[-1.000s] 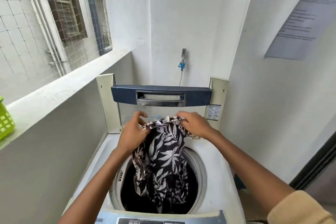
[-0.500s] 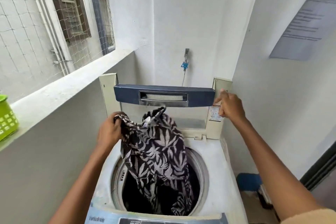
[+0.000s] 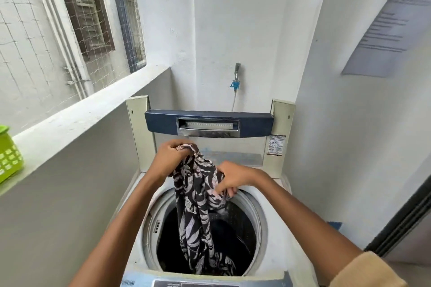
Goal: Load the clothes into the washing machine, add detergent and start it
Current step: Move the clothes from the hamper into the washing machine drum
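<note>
From the head view, loading is only partway: the left hand (image 3: 166,158) and right hand (image 3: 233,178) both pinch the leaf-print garment (image 3: 198,212), which hangs into the drum (image 3: 247,223) at six o'clock, detergent and start still to come.

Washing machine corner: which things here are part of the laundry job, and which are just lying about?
In use: leaf-print garment, held by left hand and right hand; washing machine drum; raised lid.
Lying about: green basket; wall tap; wall notice.
</note>
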`<state>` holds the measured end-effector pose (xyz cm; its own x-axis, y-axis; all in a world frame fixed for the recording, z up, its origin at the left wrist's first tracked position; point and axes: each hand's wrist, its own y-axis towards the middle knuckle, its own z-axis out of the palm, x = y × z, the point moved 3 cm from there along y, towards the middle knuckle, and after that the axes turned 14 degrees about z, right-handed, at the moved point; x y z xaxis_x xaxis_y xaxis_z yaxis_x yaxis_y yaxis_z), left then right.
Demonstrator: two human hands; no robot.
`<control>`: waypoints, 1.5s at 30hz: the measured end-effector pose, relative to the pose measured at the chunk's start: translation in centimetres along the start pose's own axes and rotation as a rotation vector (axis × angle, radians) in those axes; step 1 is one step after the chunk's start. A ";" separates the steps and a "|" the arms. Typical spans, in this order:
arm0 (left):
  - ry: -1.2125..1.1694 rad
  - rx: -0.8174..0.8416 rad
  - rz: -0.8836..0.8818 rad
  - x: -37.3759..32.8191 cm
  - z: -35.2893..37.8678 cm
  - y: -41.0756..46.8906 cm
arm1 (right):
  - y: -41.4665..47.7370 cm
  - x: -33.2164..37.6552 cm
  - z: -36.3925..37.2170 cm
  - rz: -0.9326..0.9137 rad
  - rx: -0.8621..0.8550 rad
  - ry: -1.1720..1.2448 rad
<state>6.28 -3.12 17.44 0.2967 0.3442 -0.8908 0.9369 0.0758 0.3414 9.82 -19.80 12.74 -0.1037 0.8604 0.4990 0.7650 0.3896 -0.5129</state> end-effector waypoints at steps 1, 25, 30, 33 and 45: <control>0.037 0.022 0.028 0.0 -0.4 -0.1 | -0.1 -0.6 -0.4 0.059 -0.006 -0.042; 0.268 -0.183 0.714 -4.9 -2.8 0.1 | -10.5 3.2 -10.0 -0.522 -1.438 0.327; 0.240 -0.180 0.687 -4.4 -3.3 0.6 | -9.2 2.8 -9.7 -0.485 -1.365 0.350; 0.275 -0.191 0.648 -4.1 -3.2 0.7 | -9.0 2.8 -9.9 -0.496 -1.333 0.361; 0.177 0.042 0.446 -1.1 -2.1 2.5 | -6.8 2.0 -10.1 -0.294 -1.303 0.176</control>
<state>7.91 -1.37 19.88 0.6388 0.4885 -0.5944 0.7331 -0.1522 0.6628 10.78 -24.08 24.26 -0.3597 0.7079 0.6078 0.7817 -0.1270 0.6106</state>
